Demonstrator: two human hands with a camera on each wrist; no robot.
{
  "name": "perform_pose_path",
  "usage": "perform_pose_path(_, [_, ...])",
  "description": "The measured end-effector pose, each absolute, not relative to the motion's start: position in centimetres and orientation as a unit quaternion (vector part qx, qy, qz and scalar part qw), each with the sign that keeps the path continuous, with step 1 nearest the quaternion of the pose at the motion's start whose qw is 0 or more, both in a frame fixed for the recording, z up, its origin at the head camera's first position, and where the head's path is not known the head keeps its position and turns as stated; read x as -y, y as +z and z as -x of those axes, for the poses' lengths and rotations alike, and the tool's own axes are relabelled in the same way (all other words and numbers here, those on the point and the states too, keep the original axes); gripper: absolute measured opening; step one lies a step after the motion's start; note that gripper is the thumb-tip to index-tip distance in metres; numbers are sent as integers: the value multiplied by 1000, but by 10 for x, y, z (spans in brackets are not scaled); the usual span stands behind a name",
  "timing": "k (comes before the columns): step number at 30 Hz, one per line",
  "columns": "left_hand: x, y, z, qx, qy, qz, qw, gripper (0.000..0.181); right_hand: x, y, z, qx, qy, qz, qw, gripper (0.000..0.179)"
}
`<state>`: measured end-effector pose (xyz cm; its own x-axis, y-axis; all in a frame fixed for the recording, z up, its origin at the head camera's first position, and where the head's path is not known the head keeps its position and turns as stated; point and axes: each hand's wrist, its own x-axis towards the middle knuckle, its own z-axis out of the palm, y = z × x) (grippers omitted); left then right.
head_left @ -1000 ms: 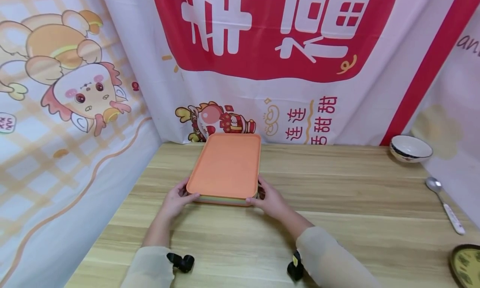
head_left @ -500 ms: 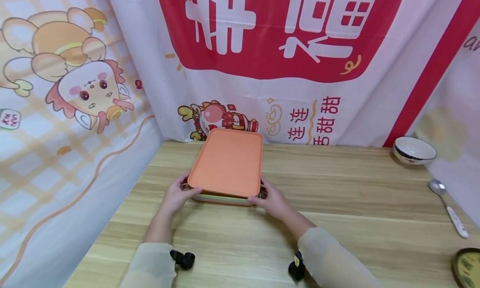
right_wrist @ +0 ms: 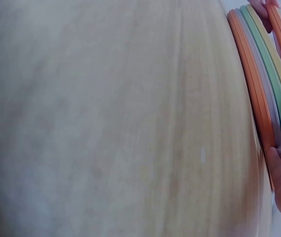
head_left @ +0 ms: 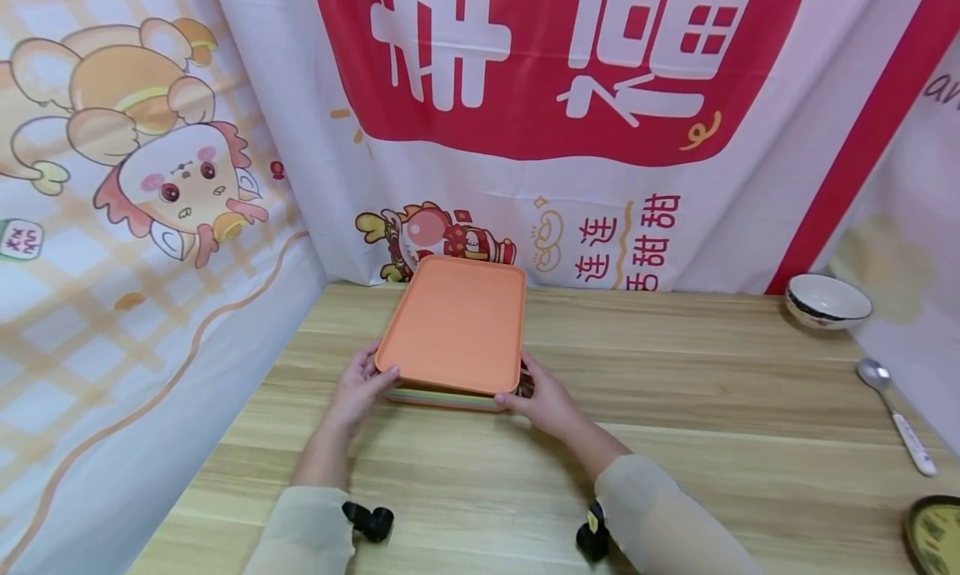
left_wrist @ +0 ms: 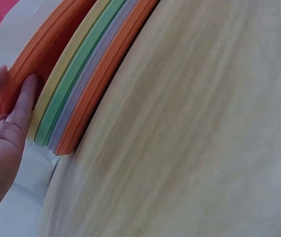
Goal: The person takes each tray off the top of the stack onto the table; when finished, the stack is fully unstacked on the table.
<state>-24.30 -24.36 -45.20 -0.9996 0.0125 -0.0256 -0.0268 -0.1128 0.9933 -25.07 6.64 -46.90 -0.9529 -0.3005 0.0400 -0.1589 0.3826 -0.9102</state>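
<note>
An orange tray (head_left: 459, 325) lies on top of a stack of coloured trays (left_wrist: 74, 94), its near left side raised so that a dark gap shows beneath it. My left hand (head_left: 358, 392) pinches that raised corner, thumb above and a fingertip (left_wrist: 28, 91) tucked underneath, against the yellow tray's edge. Below come yellow, green, lilac and another orange tray (right_wrist: 251, 74), pressed flat together on the table. At the near right corner my right hand (head_left: 546, 398) grips the stack, its thumb at the front edge and its fingers along the right side, partly hidden.
The stack stands on a wooden table (head_left: 675, 375) close to a printed cloth (head_left: 525, 175) at the back. Far to the right are a white bowl (head_left: 828, 300), a spoon (head_left: 900, 421) with a white handle, and a dark-rimmed yellow dish (head_left: 937, 533) cut off by the frame.
The top orange tray has tilted up from the stack at its near left side, opening a gap. My left hand rose slightly with it, while my right hand stays at its corner.
</note>
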Motion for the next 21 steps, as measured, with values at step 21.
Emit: perform_pose_path(21, [257,-439,229,-533,845,23,-9,68,-64,-473,251,-822,-548,146,48,94])
